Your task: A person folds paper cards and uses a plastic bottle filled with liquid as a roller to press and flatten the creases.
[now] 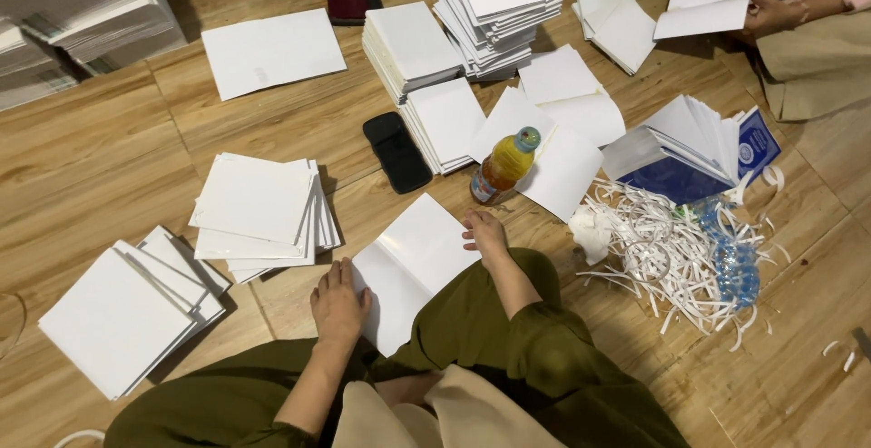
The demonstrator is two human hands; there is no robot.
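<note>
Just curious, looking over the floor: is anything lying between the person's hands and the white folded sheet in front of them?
No. Both the left hand and right hand already rest flat on the white folded sheet.

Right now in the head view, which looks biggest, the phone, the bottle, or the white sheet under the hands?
1. White sheet, clearly the largest, with the left hand and right hand on it.
2. Phone and bottle look about alike; the bottle stands upright toward the camera, so I won't rank them.

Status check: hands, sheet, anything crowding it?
Left hand and right hand flat on folded white sheet. Bottle and phone close beyond it, not touching.
</note>
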